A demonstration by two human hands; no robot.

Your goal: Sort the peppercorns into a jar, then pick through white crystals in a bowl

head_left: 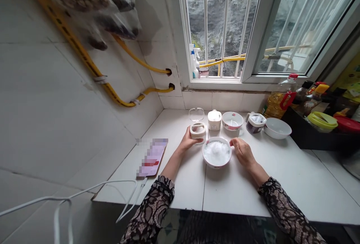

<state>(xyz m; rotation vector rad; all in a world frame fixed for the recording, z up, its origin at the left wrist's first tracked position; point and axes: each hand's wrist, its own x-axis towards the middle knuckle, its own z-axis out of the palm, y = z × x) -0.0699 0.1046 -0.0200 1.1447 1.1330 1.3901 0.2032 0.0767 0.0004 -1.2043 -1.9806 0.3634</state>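
Observation:
My left hand (189,140) is wrapped round a small white jar (198,131) whose clear lid (196,114) stands raised behind it. Just to the right of the jar, a bowl (216,152) heaped with white grains rests on the counter. My right hand (242,151) is at the bowl's right side with its fingers curled; whether the fingertips touch the rim or hold something is too small to tell. Behind the bowl stand a closed white jar (214,120), a flowered bowl (232,121) with something white in it, and a jar of dark contents (255,123).
A white bowl (278,128) stands right of the jars, near an oil bottle (277,99) and a black rack (315,135) of condiments. At the left lies a phone (154,159) with a white cable (112,181). Yellow pipes (112,95) run along the wall.

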